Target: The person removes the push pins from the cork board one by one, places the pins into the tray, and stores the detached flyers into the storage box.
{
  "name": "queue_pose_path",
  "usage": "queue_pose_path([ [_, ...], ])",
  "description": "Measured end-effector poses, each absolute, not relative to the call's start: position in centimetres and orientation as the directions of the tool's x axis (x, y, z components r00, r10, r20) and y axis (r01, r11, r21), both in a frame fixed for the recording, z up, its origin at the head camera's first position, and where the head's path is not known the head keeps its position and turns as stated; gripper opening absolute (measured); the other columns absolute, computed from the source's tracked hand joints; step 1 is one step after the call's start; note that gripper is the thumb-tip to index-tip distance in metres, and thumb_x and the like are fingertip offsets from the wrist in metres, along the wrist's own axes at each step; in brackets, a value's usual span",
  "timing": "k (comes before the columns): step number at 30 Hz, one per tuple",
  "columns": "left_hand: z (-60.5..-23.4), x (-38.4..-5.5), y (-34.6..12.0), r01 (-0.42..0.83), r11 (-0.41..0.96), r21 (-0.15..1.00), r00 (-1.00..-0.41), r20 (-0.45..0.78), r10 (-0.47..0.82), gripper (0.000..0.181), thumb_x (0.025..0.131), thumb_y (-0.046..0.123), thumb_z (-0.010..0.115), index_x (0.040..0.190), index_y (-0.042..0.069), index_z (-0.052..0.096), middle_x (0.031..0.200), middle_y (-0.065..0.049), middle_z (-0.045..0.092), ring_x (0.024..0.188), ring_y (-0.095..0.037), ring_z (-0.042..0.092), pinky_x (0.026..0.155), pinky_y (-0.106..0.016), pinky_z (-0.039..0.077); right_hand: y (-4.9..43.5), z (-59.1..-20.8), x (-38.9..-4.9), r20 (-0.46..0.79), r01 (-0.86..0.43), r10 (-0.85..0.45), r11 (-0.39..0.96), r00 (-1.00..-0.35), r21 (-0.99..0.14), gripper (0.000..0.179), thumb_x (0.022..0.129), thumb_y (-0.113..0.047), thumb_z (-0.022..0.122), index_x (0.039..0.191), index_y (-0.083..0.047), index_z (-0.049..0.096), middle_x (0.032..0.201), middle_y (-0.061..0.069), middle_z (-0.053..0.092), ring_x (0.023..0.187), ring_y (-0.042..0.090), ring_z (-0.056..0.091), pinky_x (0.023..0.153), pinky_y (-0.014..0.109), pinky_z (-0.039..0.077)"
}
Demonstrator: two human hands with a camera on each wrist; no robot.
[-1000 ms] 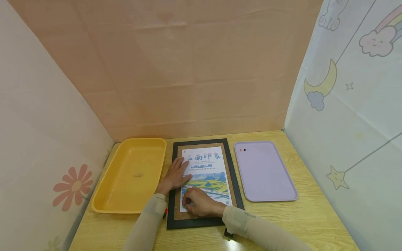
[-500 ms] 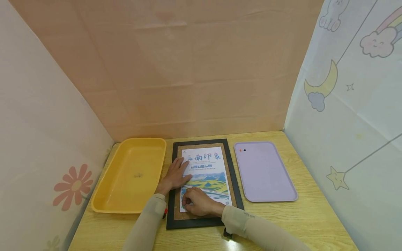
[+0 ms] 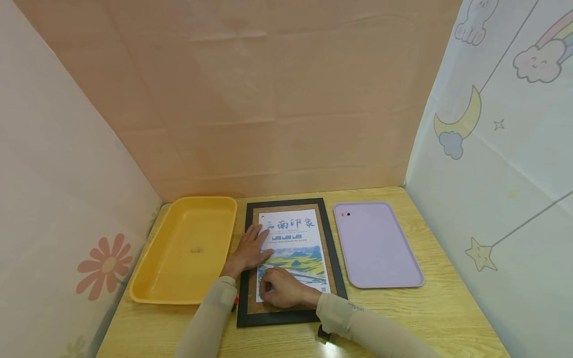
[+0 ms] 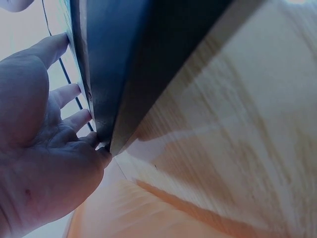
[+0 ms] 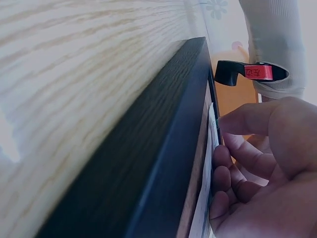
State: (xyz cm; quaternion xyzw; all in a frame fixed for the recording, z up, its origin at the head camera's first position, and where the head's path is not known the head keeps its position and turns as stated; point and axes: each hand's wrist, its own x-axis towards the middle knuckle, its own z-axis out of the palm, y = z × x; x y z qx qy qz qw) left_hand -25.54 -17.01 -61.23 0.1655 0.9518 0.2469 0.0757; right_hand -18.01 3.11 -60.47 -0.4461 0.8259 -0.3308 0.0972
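A printed landscape poster point(image 3: 297, 258) lies on a cork board point(image 3: 286, 307) with a black frame point(image 3: 332, 243). My left hand point(image 3: 248, 250) rests on the poster's left side, its fingers spread. At the poster's lower left corner, my right hand point(image 3: 284, 289) pinches a small green pushpin point(image 5: 219, 124) between thumb and index finger; the fingers mostly hide it. The right hand's other fingers are curled against the paper. A small dark pin point(image 3: 263, 217) sits at the poster's upper left corner. In the left wrist view, the left fingertips reach over the frame's edge.
To the left stands a yellow tray point(image 3: 183, 301) with a dark mark on its floor. A lilac tray point(image 3: 380, 248) lies to the right, with an orange dot-like piece point(image 3: 342, 215) and a black one point(image 3: 348, 214) near its far left corner. Wooden tabletop point(image 3: 429, 313) surrounds them.
Both hands keep their places on the poster. The green bit at the right fingertips shows slightly less in the head view now.
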Motion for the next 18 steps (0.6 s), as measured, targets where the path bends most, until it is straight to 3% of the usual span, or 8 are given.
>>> queue_pose_path([
  [18, -59.1, -24.3, -16.5, 0.302, 0.806, 0.509, -0.93, -0.031, 0.367, 0.073, 0.108, 0.036, 0.068, 0.168, 0.001, 0.046, 0.18, -0.033, 0.03, 0.169, -0.057, 0.02, 0.138, -0.076, 0.019, 4.6, -58.0, -17.0, 0.042, -0.571, -0.815, 0.367, -0.578, -0.734, 0.009, 0.104, -0.009, 0.076, 0.102, -0.016, 0.08, 0.105, -0.005, 0.076, 0.095, -0.008, 0.059, 0.093, 0.017, 0.055],
])
